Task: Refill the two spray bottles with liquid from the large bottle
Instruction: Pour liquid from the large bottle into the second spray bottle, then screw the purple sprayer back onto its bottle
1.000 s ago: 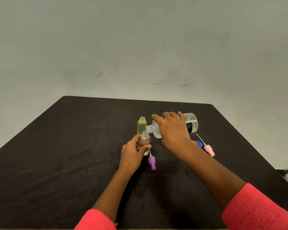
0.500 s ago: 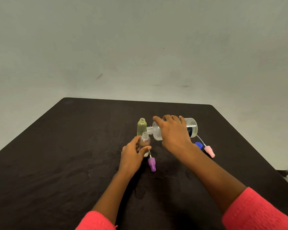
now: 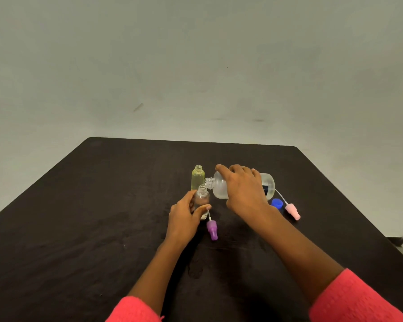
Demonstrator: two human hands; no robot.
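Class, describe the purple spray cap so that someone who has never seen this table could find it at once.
Start at the dark table and find the left hand gripping a small clear plastic bottle. Just right of that hand lies the purple plastic spray cap, thin white tube attached. The other spray cap, farther right, is pink.

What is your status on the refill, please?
Left hand steadying clear spray bottle. Right hand tipping large bottle, mouth at its neck. Yellow bottle stands open behind. Nothing blocking.

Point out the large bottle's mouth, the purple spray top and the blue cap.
large bottle [image 3: 209,183], head view, on its threaded mouth.
purple spray top [image 3: 212,230], head view, on its body.
blue cap [image 3: 277,203], head view, on its top.
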